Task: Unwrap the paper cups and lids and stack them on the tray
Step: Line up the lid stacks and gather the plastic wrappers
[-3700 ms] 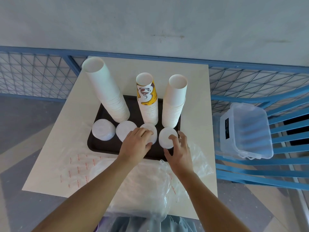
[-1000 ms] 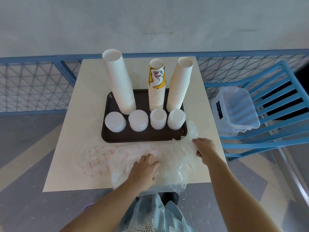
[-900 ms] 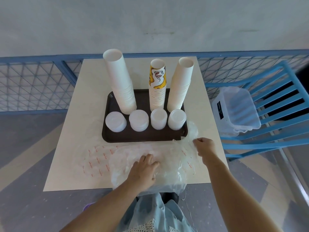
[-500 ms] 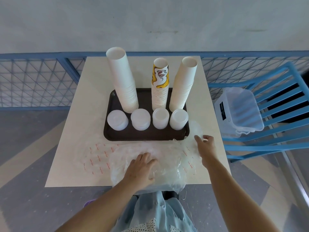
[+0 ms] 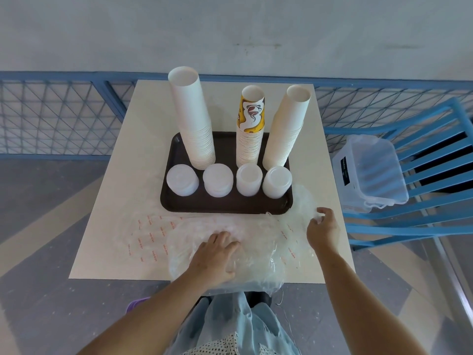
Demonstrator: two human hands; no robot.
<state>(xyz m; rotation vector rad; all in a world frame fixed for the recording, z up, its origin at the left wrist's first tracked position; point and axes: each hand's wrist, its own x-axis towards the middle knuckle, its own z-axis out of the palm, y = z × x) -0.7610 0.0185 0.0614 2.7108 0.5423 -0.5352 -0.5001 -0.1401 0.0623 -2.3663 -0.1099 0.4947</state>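
Note:
A dark tray (image 5: 230,204) on the table holds three tall cup stacks: a wide white one (image 5: 194,119), a yellow-printed one (image 5: 250,124) and a cream one (image 5: 286,126). In front of them stand several short stacks of white lids (image 5: 220,179). Crumpled clear plastic wrapping (image 5: 250,242) lies between the tray and the table's near edge. My left hand (image 5: 215,257) presses flat on the wrapping. My right hand (image 5: 321,228) pinches a fold of the wrapping at the tray's right front corner.
The cream table (image 5: 143,155) stands against a blue mesh railing (image 5: 58,116). A blue slatted chair (image 5: 425,175) at the right carries a clear plastic box (image 5: 371,170). Flat wrapping with red print (image 5: 148,237) lies at the left front.
Both hands left the lid stacks on the tray and came back onto the wrapping. In the last second my right hand moved slightly up along the plastic's right edge.

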